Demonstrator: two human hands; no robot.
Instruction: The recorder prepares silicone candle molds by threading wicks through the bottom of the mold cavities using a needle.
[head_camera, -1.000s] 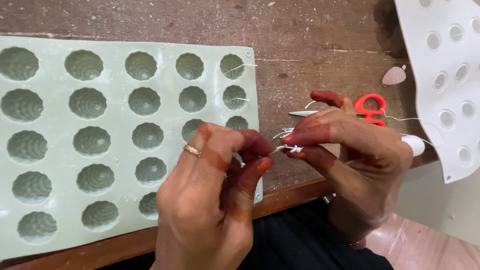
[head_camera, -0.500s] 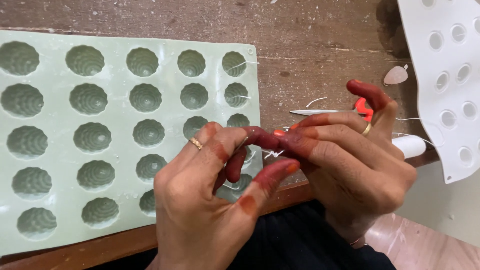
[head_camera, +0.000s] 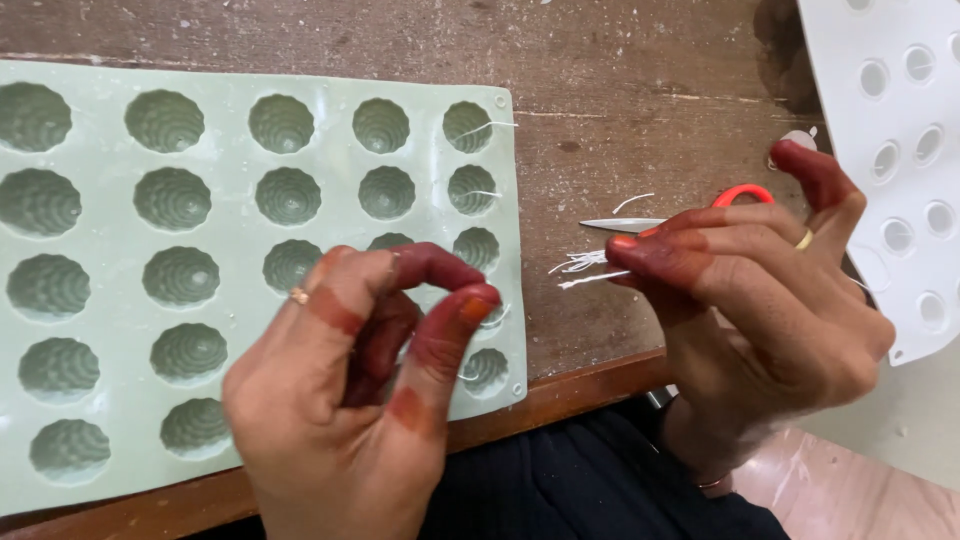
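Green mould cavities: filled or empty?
Empty. Every visible cavity of the green mould shows its ribbed floor, with no fill. Thin white wicks lie in some right-column cavities. The left hand hides a few.

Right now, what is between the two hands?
In the head view, bare brown wooden table and the green mould's right edge lie between the left hand and right hand, whose fingertips pinch thin white threads.

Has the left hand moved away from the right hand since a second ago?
Yes. The left hand has drawn left, over the green mould; the right hand keeps the white threads near the scissors.
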